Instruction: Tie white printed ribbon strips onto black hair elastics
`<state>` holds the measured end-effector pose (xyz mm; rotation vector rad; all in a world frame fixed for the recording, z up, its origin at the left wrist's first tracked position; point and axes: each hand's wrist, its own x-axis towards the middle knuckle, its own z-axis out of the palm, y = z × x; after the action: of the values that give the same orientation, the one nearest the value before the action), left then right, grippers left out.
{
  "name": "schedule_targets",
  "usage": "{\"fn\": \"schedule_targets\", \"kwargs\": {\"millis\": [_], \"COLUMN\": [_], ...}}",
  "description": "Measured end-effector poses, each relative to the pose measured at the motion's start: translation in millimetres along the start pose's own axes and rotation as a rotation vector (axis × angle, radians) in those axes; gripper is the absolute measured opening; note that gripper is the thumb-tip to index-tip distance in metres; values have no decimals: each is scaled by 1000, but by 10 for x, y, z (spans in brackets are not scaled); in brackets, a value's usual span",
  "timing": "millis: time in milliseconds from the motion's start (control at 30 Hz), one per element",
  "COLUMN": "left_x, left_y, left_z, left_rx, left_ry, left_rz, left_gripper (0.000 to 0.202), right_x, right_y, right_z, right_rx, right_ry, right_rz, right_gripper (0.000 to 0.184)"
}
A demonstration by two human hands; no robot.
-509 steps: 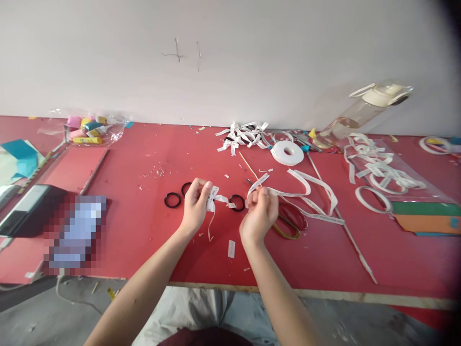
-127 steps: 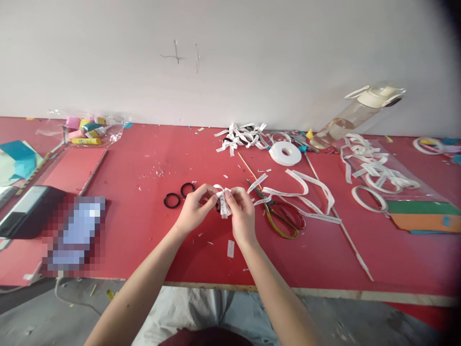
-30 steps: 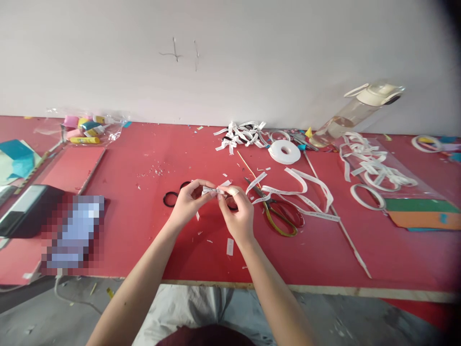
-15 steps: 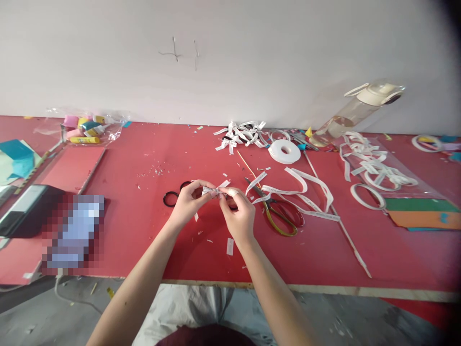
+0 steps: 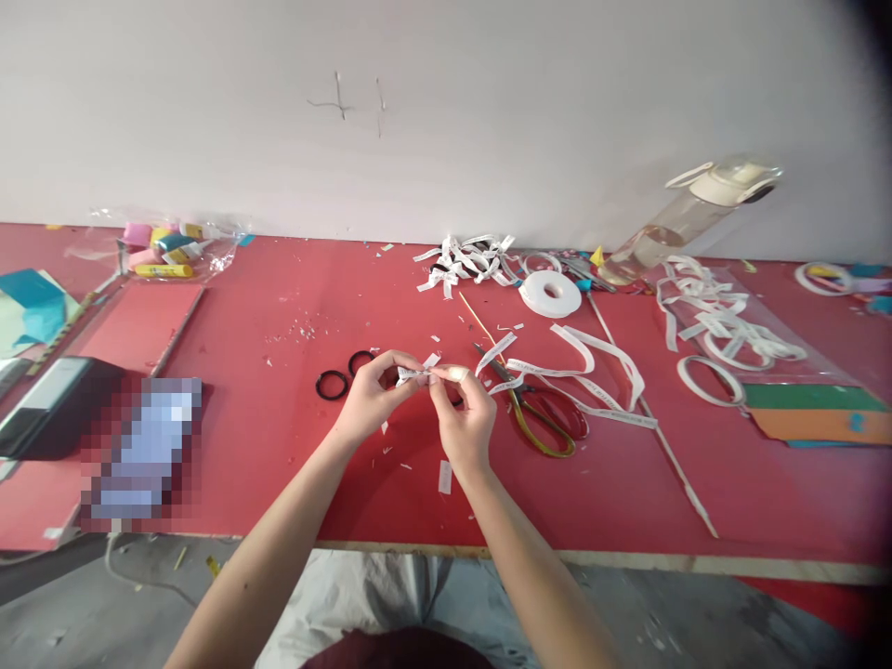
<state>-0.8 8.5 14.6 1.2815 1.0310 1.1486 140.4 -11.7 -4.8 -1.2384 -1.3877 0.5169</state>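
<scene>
Between the fingertips of both hands is a short white printed ribbon (image 5: 411, 373), held just above the table. My left hand (image 5: 373, 395) pinches its left part, and my right hand (image 5: 464, 409) pinches at its right part; the fingers hide most of it. Black hair ties (image 5: 331, 385) lie beside my left hand, and another dark loop shows partly behind my right fingers. Right of my right hand, scissors (image 5: 536, 418) with yellow and red handles rest under loose lengths of white printed ribbon (image 5: 599, 390).
Behind lie a pile of ribbon bows (image 5: 470, 260), a white ribbon roll (image 5: 550, 295) and a leaning water bottle (image 5: 697, 223). At right are more ribbons (image 5: 731, 321) and coloured sheets (image 5: 815, 413). A phone (image 5: 146, 451) and a clay bag (image 5: 167, 249) are at left.
Both hands have shifted very slightly to the right, their fingertips still together on the ribbon. Everything else on the table stays in place.
</scene>
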Motion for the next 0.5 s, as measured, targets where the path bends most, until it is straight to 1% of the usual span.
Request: {"fn": "schedule_targets", "kwargs": {"millis": [67, 167, 233, 300, 400, 500], "left_x": [2, 3, 2, -1, -3, -2], "left_y": [-4, 11, 32, 46, 39, 15], "left_z": [-1, -9, -15, -17, -8, 10], "left_rx": [-20, -55, -72, -80, -82, -121], "left_ry": [17, 19, 3, -27, -62, 3], "left_rz": [-12, -44, -56, -49, -60, -83], "left_gripper": [20, 20, 19, 19, 23, 26], "right_x": [12, 39, 43, 31, 0, -15], "right_y": [-8, -19, -14, 9, 56, 83], "right_z": [-7, -22, -25, -17, 5, 23], "right_rx": [0, -52, -65, -35, 37, 77], "right_ry": [-27, -48, -31, -4, 31, 59], "right_rz": [0, -83, -121, -95, -1, 44], "right_gripper": [14, 13, 13, 12, 11, 13]}}
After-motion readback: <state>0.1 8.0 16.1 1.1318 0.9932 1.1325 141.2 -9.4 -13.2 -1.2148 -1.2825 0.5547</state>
